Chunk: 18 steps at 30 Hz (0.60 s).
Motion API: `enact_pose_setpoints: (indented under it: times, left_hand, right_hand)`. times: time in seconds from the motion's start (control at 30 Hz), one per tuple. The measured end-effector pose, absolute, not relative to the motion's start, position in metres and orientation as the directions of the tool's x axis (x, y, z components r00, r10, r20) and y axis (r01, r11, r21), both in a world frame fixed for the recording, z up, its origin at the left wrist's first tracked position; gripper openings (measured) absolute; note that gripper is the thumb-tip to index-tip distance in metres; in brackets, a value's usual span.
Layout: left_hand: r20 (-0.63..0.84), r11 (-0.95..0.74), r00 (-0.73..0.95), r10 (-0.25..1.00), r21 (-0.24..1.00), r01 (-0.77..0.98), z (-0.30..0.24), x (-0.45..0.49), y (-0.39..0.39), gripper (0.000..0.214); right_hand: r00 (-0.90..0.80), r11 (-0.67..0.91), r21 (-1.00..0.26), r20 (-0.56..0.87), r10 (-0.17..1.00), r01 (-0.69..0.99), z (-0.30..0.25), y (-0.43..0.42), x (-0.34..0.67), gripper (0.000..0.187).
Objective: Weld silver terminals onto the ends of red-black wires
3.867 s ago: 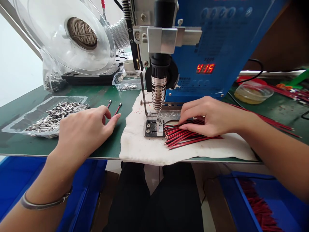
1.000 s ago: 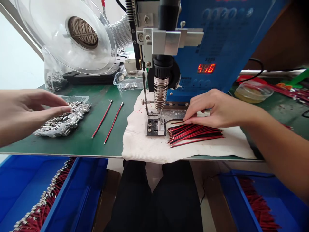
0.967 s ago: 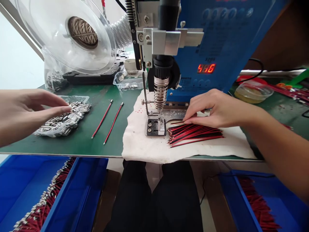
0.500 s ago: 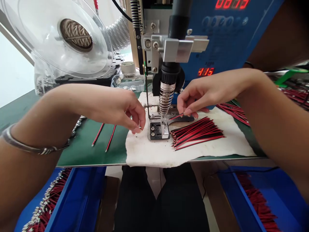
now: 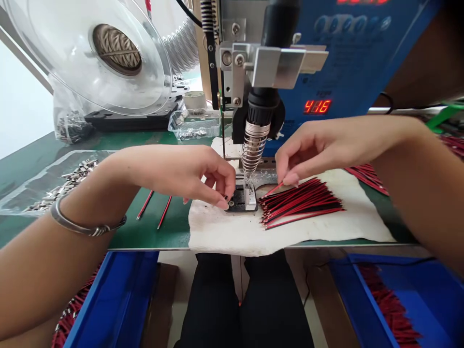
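Note:
My left hand (image 5: 203, 176) is pinched shut at the left edge of the small black fixture block (image 5: 242, 205); what sits between its fingertips is too small to make out. My right hand (image 5: 308, 152) pinches one red-and-black wire (image 5: 272, 190), its free end angled toward the fixture. A fanned bundle of red-and-black wires (image 5: 302, 205) lies on the white cloth (image 5: 224, 229) just below that hand. The soldering head with its coiled spring tip (image 5: 253, 150) hangs directly above the fixture, between both hands.
A blue machine with a red digit display (image 5: 317, 106) stands behind. A clear tray of small metal sleeves (image 5: 58, 181) lies at left, two finished wires (image 5: 155, 210) beside it. A clear reel (image 5: 108, 48) is back left. Blue bins (image 5: 406, 299) with wires sit below the table edge.
My left hand came from the metal-sleeve tray to the fixture, pinched shut. My right hand lifted off the bundle with one wire and brought it toward the fixture.

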<state>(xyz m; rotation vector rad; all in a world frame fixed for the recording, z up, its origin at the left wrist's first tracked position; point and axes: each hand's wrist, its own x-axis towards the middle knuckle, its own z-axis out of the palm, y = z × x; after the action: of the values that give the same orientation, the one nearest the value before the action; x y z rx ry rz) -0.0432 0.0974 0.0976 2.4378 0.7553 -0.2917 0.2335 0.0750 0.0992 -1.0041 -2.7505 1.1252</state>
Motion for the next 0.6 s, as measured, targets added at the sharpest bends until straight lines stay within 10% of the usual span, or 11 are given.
enact_pose_setpoints:
  times: [0.6]
  left_hand:
    - [-0.249,-0.69,0.875,0.415,0.541,0.481,0.079,-0.043,0.096,0.032]
  right_hand:
    - [-0.712,0.572,-0.659,0.079,0.698,0.488,0.066,0.06,0.234,0.02]
